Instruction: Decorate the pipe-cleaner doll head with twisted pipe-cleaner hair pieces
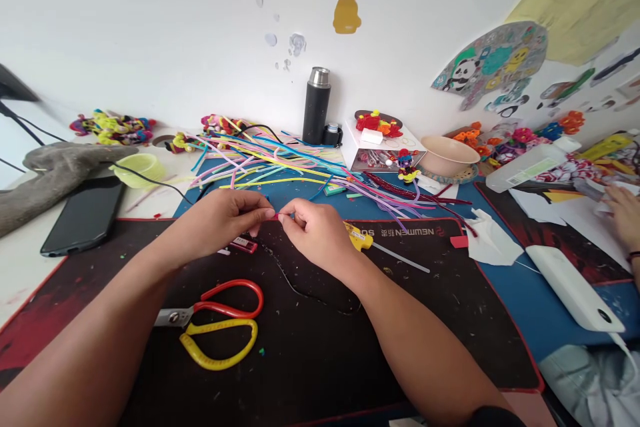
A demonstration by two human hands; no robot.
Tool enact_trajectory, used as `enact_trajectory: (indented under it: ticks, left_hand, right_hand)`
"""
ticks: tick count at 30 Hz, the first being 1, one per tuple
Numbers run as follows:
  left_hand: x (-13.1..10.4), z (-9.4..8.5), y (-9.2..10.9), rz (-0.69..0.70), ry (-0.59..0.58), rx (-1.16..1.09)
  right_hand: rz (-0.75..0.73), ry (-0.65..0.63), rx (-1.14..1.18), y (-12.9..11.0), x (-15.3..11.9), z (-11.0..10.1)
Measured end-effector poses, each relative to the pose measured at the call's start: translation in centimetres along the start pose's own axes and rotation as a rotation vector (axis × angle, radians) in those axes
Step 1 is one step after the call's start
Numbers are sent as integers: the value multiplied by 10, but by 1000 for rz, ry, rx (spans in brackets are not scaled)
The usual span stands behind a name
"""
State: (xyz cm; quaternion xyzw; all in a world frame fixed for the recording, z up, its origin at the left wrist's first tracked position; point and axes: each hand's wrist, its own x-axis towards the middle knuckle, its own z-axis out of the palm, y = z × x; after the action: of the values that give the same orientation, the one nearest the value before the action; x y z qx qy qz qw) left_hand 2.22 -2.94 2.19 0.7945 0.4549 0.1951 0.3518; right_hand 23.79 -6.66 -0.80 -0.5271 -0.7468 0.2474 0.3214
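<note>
My left hand (239,213) and my right hand (313,230) meet above the black mat (320,360), fingertips pinched close together. Between them shows a small red piece (276,216), mostly covered by the fingers, so its kind is unclear. Below the left hand lies a small red box (245,244). Scissors (220,325) with one red and one yellow handle rest on the mat nearer to me, their blades partly behind my left forearm. Beside my right wrist is a yellow glue gun (360,237), partly hidden, with a translucent glue stick (403,259) at its back.
Behind the hands spreads a pile of coloured pipe cleaners (280,163). A black bottle (317,107) stands by the wall. Left are a phone (85,213) and a green bowl (140,170). Right are a beige bowl (449,157), a white power bank (575,287) and another person's hand (624,210).
</note>
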Motion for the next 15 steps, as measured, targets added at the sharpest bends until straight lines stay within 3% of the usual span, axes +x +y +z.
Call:
enact_trajectory:
  ticks: [7, 15]
  left_hand:
    - [-2, 1, 2, 21, -12, 7]
    - [-1, 1, 1, -7, 73, -113]
  right_hand:
    - [19, -1, 7, 1, 0, 3]
    - [30, 15, 88, 1, 2, 1]
